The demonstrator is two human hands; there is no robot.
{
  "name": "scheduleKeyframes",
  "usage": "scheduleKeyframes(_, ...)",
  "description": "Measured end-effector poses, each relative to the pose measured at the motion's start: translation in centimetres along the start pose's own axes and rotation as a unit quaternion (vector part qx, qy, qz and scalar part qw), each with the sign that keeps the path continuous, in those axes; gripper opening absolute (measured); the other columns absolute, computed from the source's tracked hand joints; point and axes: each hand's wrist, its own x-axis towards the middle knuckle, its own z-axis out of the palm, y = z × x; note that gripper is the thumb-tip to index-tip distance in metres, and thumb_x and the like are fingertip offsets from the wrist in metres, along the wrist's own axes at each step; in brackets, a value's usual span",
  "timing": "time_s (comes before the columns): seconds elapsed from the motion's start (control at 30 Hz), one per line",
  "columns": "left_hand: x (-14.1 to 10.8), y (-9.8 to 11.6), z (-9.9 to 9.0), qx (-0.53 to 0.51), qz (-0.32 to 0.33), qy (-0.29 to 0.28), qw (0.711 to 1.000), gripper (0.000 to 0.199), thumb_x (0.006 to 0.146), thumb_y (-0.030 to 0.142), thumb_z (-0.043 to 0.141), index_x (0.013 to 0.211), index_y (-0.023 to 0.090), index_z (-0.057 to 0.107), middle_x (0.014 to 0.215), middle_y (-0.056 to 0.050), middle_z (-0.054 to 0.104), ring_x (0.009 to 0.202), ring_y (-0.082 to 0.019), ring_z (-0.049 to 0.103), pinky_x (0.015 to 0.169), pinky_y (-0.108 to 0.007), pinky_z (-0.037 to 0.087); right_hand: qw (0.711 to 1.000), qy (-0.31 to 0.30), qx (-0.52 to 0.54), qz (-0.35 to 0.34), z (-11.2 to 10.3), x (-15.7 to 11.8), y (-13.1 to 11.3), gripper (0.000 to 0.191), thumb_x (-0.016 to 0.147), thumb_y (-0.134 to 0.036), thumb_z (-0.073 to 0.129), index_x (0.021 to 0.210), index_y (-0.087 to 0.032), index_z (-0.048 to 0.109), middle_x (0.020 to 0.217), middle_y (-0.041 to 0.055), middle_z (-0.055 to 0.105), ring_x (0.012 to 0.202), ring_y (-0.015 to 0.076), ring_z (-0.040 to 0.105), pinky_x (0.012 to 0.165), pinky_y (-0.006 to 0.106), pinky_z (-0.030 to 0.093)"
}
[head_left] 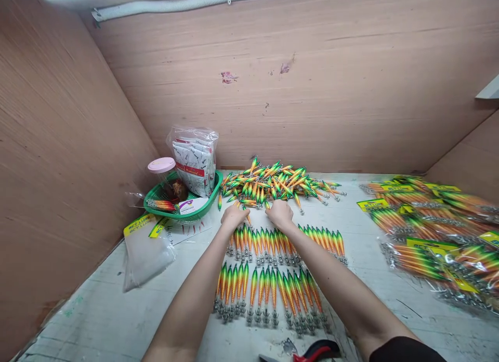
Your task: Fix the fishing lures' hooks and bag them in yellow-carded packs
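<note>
Both arms reach over two rows of green, yellow and orange lures with metal hooks, the front row (267,292) and the back row (268,243). Behind the rows lies a loose pile of the same lures (273,184). At the pile's front left edge my left hand (234,216) is closed on a lure (248,218). To its right my right hand (279,214) is closed at the pile's front edge, with a lure tip at its fingers. The lures in each row point away from me, hooks toward me.
Left, a green basket (202,210) holds a plastic bag of packets (194,167), a pink-lidded jar (161,165) and lures. Clear bags (150,253) lie before it. Packed lures (424,258) cover the right side. Red-handled pliers (317,350) lie at the front edge. Wooden panels surround the table.
</note>
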Motion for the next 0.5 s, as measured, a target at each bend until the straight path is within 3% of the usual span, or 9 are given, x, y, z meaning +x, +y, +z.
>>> scheduleKeyframes(0.2,-2.0,-1.5,-0.8,-0.185,0.086,-0.061,0.977,0.029,0.09,0.037,0.056,0.107,0.014,0.06,0.104,-0.006,0.063,0.087,-0.018,0.062,0.075,-0.037,0.054,0.988,-0.057,0.142,0.026,-1.7,-2.1,1.1,0.031,0.091,-0.035,0.057,0.116,-0.016,0.058,0.117,0.0075,0.06,0.099,0.0201,0.061,0.084,0.039,0.053)
scheduleKeyframes(0.33,-5.2,-1.8,-1.1,-0.297,0.165,-0.13,0.932,0.024,0.088,0.037,0.055,0.081,0.015,0.056,0.078,-0.002,0.062,0.072,-0.012,0.06,0.068,-0.026,0.048,0.953,-0.125,0.275,0.007,-3.0,-5.2,2.1,0.026,0.092,-0.035,0.056,0.107,-0.014,0.059,0.098,0.0036,0.063,0.077,0.0125,0.062,0.066,0.029,0.054)
scheduleKeyframes(0.43,-8.3,-1.7,-1.3,-0.355,0.209,-0.184,0.892,0.03,0.08,0.044,0.061,0.074,0.017,0.052,0.071,0.0,0.059,0.067,-0.01,0.057,0.066,-0.024,0.045,0.913,-0.166,0.372,-0.013,-4.0,-8.3,2.9,0.025,0.09,-0.037,0.059,0.084,-0.013,0.058,0.062,-0.0064,0.051,0.044,0.0033,0.041,0.041,0.016,0.035)
scheduleKeyframes(0.5,-10.2,-1.5,-1.4,-0.379,0.226,-0.211,0.872,0.034,0.074,0.049,0.065,0.074,0.017,0.051,0.069,0.002,0.056,0.065,-0.01,0.054,0.064,-0.023,0.043,0.882,-0.186,0.431,-0.03,-4.6,-10.4,3.4,0.032,0.081,-0.042,0.067,0.071,-0.015,0.053,0.048,-0.0114,0.035,0.036,0.0012,0.024,0.035,0.017,0.018)
